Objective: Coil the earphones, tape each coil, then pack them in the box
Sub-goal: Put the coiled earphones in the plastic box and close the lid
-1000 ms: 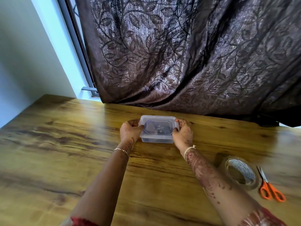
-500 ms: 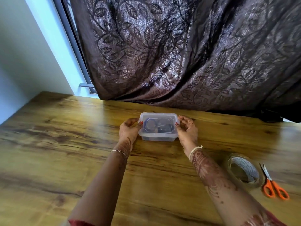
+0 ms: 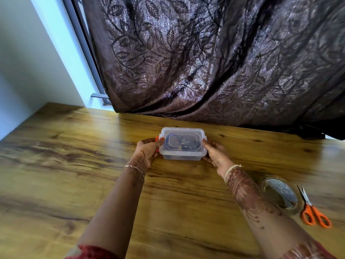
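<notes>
At frame centre, the lidded clear plastic box [image 3: 183,146] is regripped endwise by left hand [image 3: 147,153] and right hand [image 3: 215,155]; packing is judged complete.

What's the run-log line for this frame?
phase: packing | box: lid on, dark contents | left hand: grips left end | right hand: grips right end | tape roll, scissors: lying on table
</notes>
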